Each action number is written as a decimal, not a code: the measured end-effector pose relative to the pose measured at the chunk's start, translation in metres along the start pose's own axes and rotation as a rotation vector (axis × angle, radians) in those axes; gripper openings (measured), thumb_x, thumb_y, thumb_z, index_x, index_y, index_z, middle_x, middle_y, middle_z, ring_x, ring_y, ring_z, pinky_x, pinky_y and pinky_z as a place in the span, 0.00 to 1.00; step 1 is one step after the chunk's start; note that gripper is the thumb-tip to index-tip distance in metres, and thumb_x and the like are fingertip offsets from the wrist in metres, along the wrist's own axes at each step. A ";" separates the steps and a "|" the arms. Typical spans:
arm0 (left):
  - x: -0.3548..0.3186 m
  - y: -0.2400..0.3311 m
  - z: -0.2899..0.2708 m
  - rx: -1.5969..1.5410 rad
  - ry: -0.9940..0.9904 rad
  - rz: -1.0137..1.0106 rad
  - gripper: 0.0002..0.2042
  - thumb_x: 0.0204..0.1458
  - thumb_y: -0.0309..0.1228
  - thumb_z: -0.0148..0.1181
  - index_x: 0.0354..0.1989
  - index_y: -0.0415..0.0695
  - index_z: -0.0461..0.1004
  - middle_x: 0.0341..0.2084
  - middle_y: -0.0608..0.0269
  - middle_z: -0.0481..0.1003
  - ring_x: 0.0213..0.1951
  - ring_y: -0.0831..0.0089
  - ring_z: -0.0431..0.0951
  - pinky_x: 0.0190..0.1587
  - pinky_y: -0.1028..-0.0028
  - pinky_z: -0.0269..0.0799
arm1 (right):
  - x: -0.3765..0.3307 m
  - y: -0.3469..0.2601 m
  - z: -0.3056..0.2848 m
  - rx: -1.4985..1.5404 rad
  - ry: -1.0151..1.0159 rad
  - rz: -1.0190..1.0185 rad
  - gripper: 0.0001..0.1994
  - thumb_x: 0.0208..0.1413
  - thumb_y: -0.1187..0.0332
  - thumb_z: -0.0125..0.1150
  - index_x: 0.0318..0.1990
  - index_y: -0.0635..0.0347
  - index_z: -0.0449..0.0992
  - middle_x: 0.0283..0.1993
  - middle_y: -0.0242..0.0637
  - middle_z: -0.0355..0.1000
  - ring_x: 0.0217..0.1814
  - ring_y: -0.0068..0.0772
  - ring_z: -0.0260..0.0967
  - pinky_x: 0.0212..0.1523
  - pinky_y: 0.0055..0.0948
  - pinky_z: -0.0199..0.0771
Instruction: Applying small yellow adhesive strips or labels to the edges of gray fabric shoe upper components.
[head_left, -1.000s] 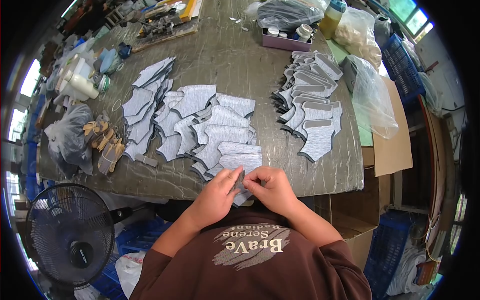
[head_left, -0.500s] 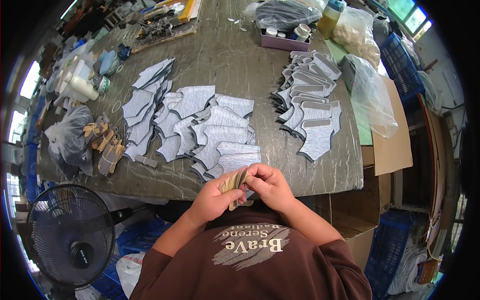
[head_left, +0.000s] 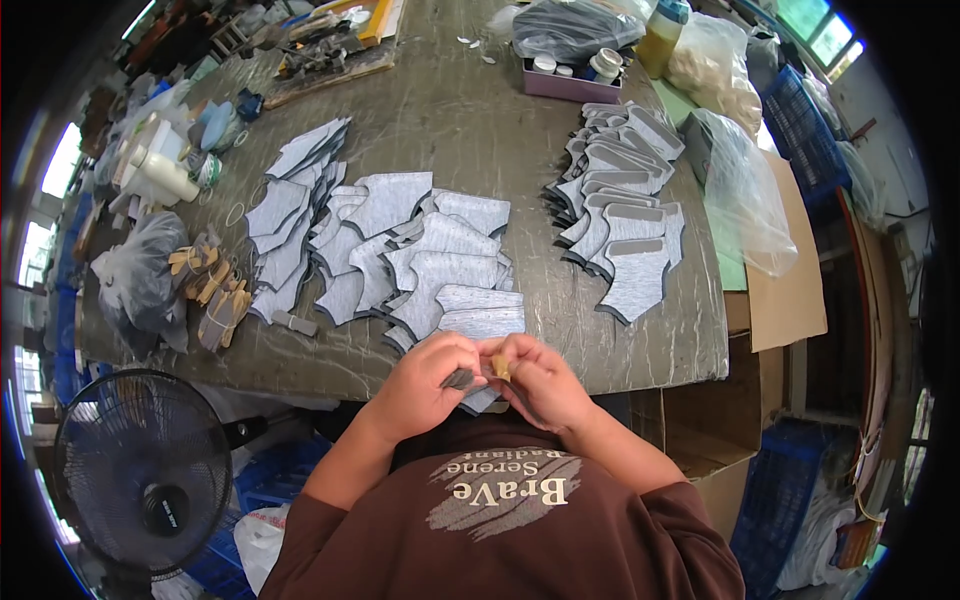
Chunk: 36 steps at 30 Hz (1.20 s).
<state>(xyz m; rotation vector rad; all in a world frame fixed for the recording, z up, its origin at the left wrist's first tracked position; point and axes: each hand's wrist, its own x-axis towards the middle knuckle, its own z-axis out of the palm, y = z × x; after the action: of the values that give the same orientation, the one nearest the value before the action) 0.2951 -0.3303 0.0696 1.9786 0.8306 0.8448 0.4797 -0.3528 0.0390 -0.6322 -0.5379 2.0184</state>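
My left hand and my right hand meet at the near edge of the grey table. Together they pinch a small grey strip with a tan backing, held just above a grey cut piece at the table's edge. Directly beyond my hands lies a fanned spread of grey cut fabric pieces. A second stack of grey pieces with strips on them lies to the right.
A bundle of tan strips and a dark plastic bag sit at the left. Bottles, a pink box of jars and clear plastic bags ring the table. A black fan stands lower left; cardboard boxes stand right.
My hands have drawn closer together and a little nearer to me, and the tan backing now shows between my fingers beside the grey strip.
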 end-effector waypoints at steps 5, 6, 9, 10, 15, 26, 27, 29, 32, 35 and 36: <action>-0.007 -0.018 -0.009 -0.075 0.342 -0.310 0.04 0.50 0.21 0.59 0.28 0.39 0.70 0.22 0.64 0.71 0.26 0.77 0.71 0.31 0.77 0.67 | 0.010 -0.023 -0.034 0.349 0.201 -0.312 0.08 0.54 0.82 0.40 0.29 0.58 0.63 0.32 0.37 0.64 0.26 0.25 0.59 0.34 0.30 0.69; -0.008 -0.020 -0.011 -0.186 0.389 -0.525 0.03 0.51 0.21 0.57 0.28 0.38 0.70 0.21 0.65 0.71 0.26 0.80 0.71 0.30 0.78 0.67 | 0.009 -0.027 -0.040 0.329 0.222 -0.315 0.08 0.53 0.83 0.39 0.28 0.57 0.62 0.28 0.34 0.62 0.22 0.21 0.53 0.26 0.24 0.64; 0.001 -0.022 -0.007 -0.242 0.451 -0.594 0.04 0.52 0.23 0.58 0.27 0.38 0.71 0.18 0.69 0.70 0.22 0.85 0.69 0.25 0.80 0.65 | 0.002 -0.016 -0.043 -0.756 0.308 -0.547 0.05 0.51 0.79 0.49 0.32 0.57 0.66 0.30 0.35 0.64 0.20 0.28 0.59 0.20 0.28 0.61; 0.003 -0.023 -0.007 -0.242 0.433 -0.639 0.04 0.51 0.23 0.58 0.26 0.39 0.71 0.17 0.69 0.70 0.21 0.85 0.69 0.24 0.80 0.64 | 0.002 -0.012 -0.034 -1.383 0.322 -0.709 0.05 0.50 0.77 0.54 0.34 0.57 0.69 0.31 0.37 0.66 0.22 0.33 0.65 0.21 0.30 0.65; 0.011 -0.029 -0.001 -0.154 0.347 -0.638 0.05 0.50 0.25 0.58 0.26 0.38 0.72 0.14 0.69 0.70 0.18 0.84 0.68 0.22 0.79 0.63 | 0.001 0.002 -0.029 -1.963 0.188 -0.664 0.10 0.47 0.65 0.63 0.38 0.54 0.76 0.30 0.30 0.63 0.24 0.29 0.67 0.23 0.30 0.69; 0.017 -0.033 0.002 -0.092 0.357 -0.712 0.04 0.49 0.23 0.60 0.25 0.38 0.73 0.16 0.68 0.72 0.17 0.83 0.69 0.21 0.81 0.64 | 0.001 0.002 -0.031 -1.969 0.184 -0.652 0.10 0.48 0.64 0.62 0.38 0.53 0.76 0.38 0.31 0.66 0.25 0.29 0.68 0.23 0.30 0.70; 0.017 -0.034 0.002 -0.091 0.358 -0.709 0.04 0.49 0.23 0.60 0.25 0.38 0.73 0.16 0.68 0.72 0.17 0.83 0.69 0.21 0.81 0.64 | 0.001 0.001 -0.031 -1.966 0.186 -0.649 0.10 0.48 0.64 0.62 0.38 0.53 0.76 0.43 0.32 0.68 0.25 0.29 0.68 0.24 0.29 0.70; 0.018 -0.033 0.003 -0.096 0.365 -0.723 0.04 0.49 0.24 0.60 0.25 0.38 0.72 0.16 0.68 0.72 0.17 0.84 0.69 0.20 0.81 0.64 | 0.002 0.000 -0.028 -1.984 0.185 -0.642 0.10 0.47 0.65 0.63 0.37 0.53 0.76 0.45 0.31 0.70 0.25 0.29 0.69 0.24 0.29 0.71; 0.018 -0.034 0.003 -0.056 0.365 -0.733 0.05 0.49 0.24 0.60 0.24 0.37 0.72 0.17 0.66 0.72 0.17 0.83 0.69 0.20 0.79 0.64 | 0.002 0.002 -0.030 -2.026 0.184 -0.636 0.09 0.46 0.66 0.64 0.36 0.53 0.77 0.49 0.30 0.71 0.26 0.29 0.70 0.25 0.29 0.71; 0.016 -0.035 0.003 0.173 0.339 -0.613 0.06 0.48 0.24 0.60 0.25 0.35 0.72 0.18 0.62 0.73 0.20 0.78 0.71 0.23 0.75 0.65 | 0.003 0.002 -0.030 -2.058 0.179 -0.640 0.09 0.46 0.66 0.64 0.36 0.53 0.76 0.51 0.29 0.71 0.25 0.28 0.70 0.24 0.29 0.71; 0.016 -0.036 0.004 0.352 0.316 -0.493 0.07 0.47 0.25 0.61 0.25 0.34 0.71 0.18 0.59 0.73 0.22 0.74 0.72 0.25 0.73 0.66 | 0.003 0.002 -0.030 -2.066 0.175 -0.641 0.09 0.46 0.66 0.64 0.36 0.53 0.76 0.51 0.29 0.71 0.25 0.28 0.71 0.24 0.29 0.71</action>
<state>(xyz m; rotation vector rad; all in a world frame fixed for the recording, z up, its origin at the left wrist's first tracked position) 0.2985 -0.3028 0.0415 1.8193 1.6665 0.7571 0.4958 -0.3478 0.0139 -1.4034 -2.2764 0.1653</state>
